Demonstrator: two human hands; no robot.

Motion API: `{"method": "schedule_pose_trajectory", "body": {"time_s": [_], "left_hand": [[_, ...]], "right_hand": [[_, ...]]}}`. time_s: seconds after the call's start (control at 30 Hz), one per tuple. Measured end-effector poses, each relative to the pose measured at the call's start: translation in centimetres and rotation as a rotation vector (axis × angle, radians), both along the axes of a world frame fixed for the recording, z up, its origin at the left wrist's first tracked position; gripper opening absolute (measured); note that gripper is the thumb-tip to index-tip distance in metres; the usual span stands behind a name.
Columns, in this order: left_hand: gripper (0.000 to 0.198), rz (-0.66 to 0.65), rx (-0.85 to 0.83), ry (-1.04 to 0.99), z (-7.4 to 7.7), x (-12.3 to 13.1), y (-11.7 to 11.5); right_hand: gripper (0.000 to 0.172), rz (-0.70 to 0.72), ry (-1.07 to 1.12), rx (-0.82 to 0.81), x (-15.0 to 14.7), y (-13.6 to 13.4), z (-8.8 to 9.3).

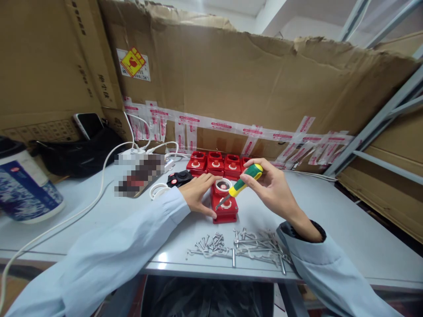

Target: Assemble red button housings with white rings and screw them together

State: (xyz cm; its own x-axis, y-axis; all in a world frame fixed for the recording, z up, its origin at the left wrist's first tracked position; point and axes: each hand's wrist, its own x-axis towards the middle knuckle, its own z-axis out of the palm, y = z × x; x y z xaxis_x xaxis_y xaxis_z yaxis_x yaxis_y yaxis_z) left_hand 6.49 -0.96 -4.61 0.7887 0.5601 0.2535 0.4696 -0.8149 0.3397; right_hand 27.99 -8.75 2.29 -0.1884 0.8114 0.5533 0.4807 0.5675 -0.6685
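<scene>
A red box-shaped housing [228,215] lies on the table, with a white ring around a round opening and a red knob set in a white ring. My left hand [198,193] grips it from the left, thumb at the near corner and fingers along the far side. In my right hand [274,189] is a screwdriver [246,180] with a green and yellow handle, held tilted. Its tip is at the housing's near left corner; whether a screw sits under it is too small to tell. Small screws [211,242] lie loose in front of the housing.
Several more red housings [215,163] stand in a row behind. Long bolts [257,242] lie front right. To the left are a black part [179,178], white rings [158,190], a power strip with cables, a phone [88,125] on a black bag, and a large cup [28,185]. Cardboard [231,79] walls the back.
</scene>
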Motion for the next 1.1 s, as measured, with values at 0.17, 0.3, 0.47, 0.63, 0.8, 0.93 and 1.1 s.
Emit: {"method": "schedule_pose_trajectory", "body": {"time_s": [0.17, 0.3, 0.47, 0.63, 0.8, 0.93, 1.1], "left_hand": [[0.101, 0.001, 0.004, -0.014, 0.1, 0.1, -0.1], [0.100, -0.001, 0.001, -0.034, 0.0, 0.1, -0.1], [0.098, -0.014, -0.025, -0.050, 0.0, 0.0, -0.1], [0.097, -0.017, -0.053, -0.044, 0.2, 0.0, -0.1], [0.096, -0.014, -0.046, -0.024, 0.3, 0.1, -0.2], [0.098, -0.006, -0.008, -0.024, -0.1, 0.0, 0.0], [0.098, -0.045, 0.034, -0.067, 0.1, 0.1, -0.3]], "right_hand": [[0.025, -0.024, -0.050, 0.012, -0.2, -0.2, 0.1], [0.025, -0.039, -0.081, 0.017, -0.3, -0.2, 0.2], [0.025, -0.072, -0.095, 0.025, -0.2, -0.1, 0.2], [0.025, -0.122, -0.110, 0.017, 0.3, 0.2, -0.2], [0.025, -0.132, -0.119, 0.022, 0.3, 0.4, -0.3], [0.024, -0.082, -0.201, 0.083, -0.6, -0.1, 0.5], [0.020, -0.108, -0.445, 0.251, -3.1, -0.5, 1.7]]}}
